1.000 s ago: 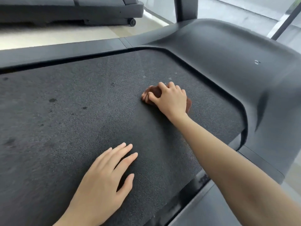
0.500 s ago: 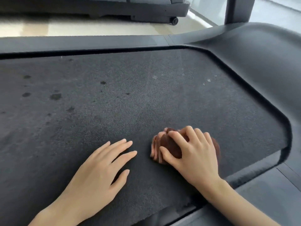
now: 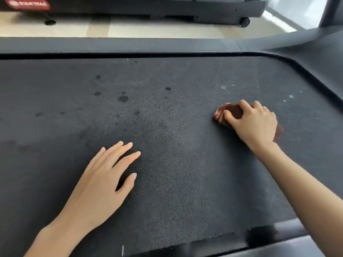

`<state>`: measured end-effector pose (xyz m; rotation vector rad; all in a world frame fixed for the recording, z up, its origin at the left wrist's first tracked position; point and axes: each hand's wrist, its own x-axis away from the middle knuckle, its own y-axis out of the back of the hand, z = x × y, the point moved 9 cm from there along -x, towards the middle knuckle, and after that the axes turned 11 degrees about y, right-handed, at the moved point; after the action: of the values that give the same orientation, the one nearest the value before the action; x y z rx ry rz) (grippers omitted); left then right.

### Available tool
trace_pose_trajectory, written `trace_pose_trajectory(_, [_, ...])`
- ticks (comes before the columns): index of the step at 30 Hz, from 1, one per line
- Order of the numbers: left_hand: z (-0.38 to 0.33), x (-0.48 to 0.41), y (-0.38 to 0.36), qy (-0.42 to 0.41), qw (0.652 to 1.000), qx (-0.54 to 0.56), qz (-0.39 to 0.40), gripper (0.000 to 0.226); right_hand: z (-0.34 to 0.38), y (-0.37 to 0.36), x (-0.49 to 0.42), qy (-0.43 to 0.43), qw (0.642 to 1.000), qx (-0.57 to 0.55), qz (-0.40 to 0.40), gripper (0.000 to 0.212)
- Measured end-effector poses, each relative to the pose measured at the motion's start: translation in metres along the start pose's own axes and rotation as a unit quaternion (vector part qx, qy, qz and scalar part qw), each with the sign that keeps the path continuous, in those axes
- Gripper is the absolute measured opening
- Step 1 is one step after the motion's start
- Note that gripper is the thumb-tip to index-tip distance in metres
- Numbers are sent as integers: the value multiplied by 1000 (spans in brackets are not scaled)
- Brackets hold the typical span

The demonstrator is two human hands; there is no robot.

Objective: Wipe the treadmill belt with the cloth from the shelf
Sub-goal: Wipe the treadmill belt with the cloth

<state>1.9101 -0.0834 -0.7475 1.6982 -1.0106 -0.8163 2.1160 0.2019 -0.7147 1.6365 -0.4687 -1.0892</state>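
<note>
The right hand (image 3: 256, 125) hides most of the blurred cloth (image 3: 233, 110).

Single head-worn view, looking forward and down, close over the treadmill belt (image 3: 167, 164)

The cloth (image 3: 231, 112) is reddish-brown and bunched into folds under my right hand (image 3: 255, 125), which grips it against the treadmill belt (image 3: 176, 145). Its folds stick out past my thumb, and a blurred edge shows beside my wrist. The treadmill belt is dark grey and grainy, spread under both hands, with dark spots (image 3: 122, 98) beyond my left hand (image 3: 100, 180) and pale flecks (image 3: 223, 87) just beyond my right.
</note>
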Motion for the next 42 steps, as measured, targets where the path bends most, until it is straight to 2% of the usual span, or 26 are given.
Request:
trace_pose_trajectory(3, [2,1,-6,-1,1000,-8,5,50,14,6,11,2,1000,3,10,46])
trace_pose_trajectory(6, [0,3,-7,-9,1000,-20,-1,50,59,23,48,85,996,-39,-10,43])
trace_pose_trajectory(11, [2,-1,-3,-9,999,-39,-13,49,146,56,117,222,969,-102,-45,35])
trace_pose_trajectory(18, [23,3,-2,30,999,-44,-8,53,163,56,116,299,943,-140,-39,36])
trace_pose_trajectory(21, [18,4,-6,41,998,-44,-15,54,163,44,88,286,948,-134,-47,36])
trace_pose_trajectory(25, [15,4,-7,52,997,-45,-25,53,152,12,19,194,977,-69,-60,43])
trace_pose_trajectory(28, [16,5,-6,57,997,-35,-31,53,145,-6,-14,162,985,-58,-26,45])
trace_pose_trajectory(34, [17,4,-8,55,997,-37,-38,52,147,16,27,185,978,-70,-71,41])
trace_pose_trajectory(42, [16,4,-9,50,996,-45,-50,52,138,55,122,284,951,-119,-24,40])
